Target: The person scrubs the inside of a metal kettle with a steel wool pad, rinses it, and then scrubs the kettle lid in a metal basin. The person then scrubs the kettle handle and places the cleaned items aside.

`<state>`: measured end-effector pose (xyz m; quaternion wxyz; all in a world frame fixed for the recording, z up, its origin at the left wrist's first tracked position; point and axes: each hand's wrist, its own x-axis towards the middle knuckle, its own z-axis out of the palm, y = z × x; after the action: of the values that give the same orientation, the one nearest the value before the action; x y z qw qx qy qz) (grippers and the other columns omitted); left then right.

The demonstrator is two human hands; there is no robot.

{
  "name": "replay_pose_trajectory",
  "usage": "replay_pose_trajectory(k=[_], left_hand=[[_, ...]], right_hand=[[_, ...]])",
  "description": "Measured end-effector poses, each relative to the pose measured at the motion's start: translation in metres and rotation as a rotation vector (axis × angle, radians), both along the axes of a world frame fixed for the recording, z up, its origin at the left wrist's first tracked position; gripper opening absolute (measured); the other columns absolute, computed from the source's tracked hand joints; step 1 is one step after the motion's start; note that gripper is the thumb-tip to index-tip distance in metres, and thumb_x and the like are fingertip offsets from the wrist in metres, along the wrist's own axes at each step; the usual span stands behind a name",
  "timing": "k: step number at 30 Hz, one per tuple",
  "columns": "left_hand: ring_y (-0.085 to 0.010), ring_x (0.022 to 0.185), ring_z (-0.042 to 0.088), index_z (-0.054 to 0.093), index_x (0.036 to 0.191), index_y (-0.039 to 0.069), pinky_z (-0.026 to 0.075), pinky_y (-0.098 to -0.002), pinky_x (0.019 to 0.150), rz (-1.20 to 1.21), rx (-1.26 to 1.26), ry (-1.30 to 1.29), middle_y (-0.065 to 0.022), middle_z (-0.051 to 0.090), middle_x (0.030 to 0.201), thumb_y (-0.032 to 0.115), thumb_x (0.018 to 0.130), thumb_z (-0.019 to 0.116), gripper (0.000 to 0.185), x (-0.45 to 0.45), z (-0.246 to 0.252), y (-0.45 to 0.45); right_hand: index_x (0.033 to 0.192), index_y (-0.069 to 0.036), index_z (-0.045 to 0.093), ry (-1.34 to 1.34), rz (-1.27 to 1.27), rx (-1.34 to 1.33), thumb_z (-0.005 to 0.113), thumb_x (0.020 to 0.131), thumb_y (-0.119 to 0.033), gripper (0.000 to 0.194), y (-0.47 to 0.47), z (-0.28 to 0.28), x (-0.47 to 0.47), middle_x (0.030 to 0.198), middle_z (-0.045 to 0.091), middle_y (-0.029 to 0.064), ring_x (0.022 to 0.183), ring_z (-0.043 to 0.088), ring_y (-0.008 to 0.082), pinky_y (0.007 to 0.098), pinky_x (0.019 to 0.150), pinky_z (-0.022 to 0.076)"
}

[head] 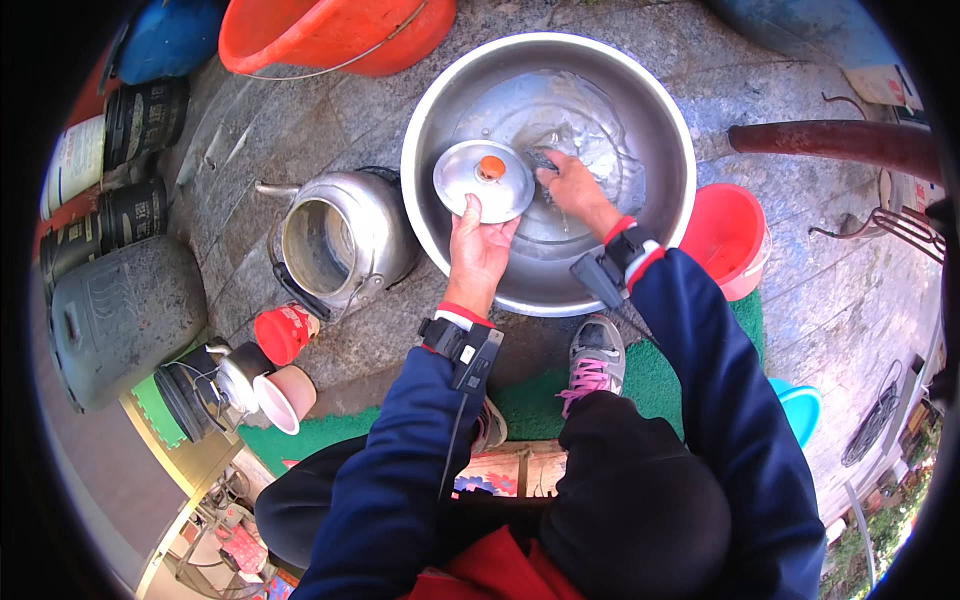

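Note:
A wide metal basin (671, 191) holding some water stands on the floor before me. Over its left part, my left hand (480, 251) grips a round metal lid (459, 182) with an orange knob (491, 167), thumb on top and fingers beneath. Close to the lid's right edge is my right hand (574, 187), its fingers bent at a dark scouring pad (541, 159); whether they grip it I cannot tell. The water beyond is rippled. Left of the basin, a large metal kettle (375, 225) stands without a lid, its black-gripped handle folded down.
A red bucket (420, 37) stands at the top, a pink-red bucket (739, 262) right of the basin. A red cup (281, 334), a pale pink cup (289, 397), a small kettle (238, 379) and a grey jerrycan (127, 322) stand left. Green matting (529, 401) lies near my feet.

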<state>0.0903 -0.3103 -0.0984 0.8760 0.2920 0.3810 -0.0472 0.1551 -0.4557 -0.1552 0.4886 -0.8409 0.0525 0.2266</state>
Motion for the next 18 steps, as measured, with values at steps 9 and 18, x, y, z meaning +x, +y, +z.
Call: replay_pose_trajectory(k=[9,18], left_hand=[[-0.0280,0.114,0.051,0.040,0.128,0.014,0.043,-0.0490,0.095,-0.107,-0.007,-0.020,-0.0085,0.052,0.123,0.026,0.091,0.054,0.042,-0.007,0.021,-0.010],[-0.0240,0.111,0.055,0.041,0.128,0.008,0.047,-0.0415,0.093,-0.200,0.061,-0.054,-0.0089,0.054,0.122,0.024,0.091,0.054,0.043,-0.002,0.023,0.022]], right_hand=[[0.113,-0.010,0.059,-0.196,0.121,-0.266,0.049,0.089,-0.032,0.034,0.009,0.043,0.006,0.108,0.057,0.0201,0.099,0.057,0.0352,0.0426,0.086,0.0444],[0.120,-0.016,0.051,-0.193,0.095,-0.017,0.045,0.090,-0.029,0.034,-0.030,0.034,0.040,0.112,0.057,0.0193,0.100,0.057,0.0363,0.0424,0.088,0.0444]])
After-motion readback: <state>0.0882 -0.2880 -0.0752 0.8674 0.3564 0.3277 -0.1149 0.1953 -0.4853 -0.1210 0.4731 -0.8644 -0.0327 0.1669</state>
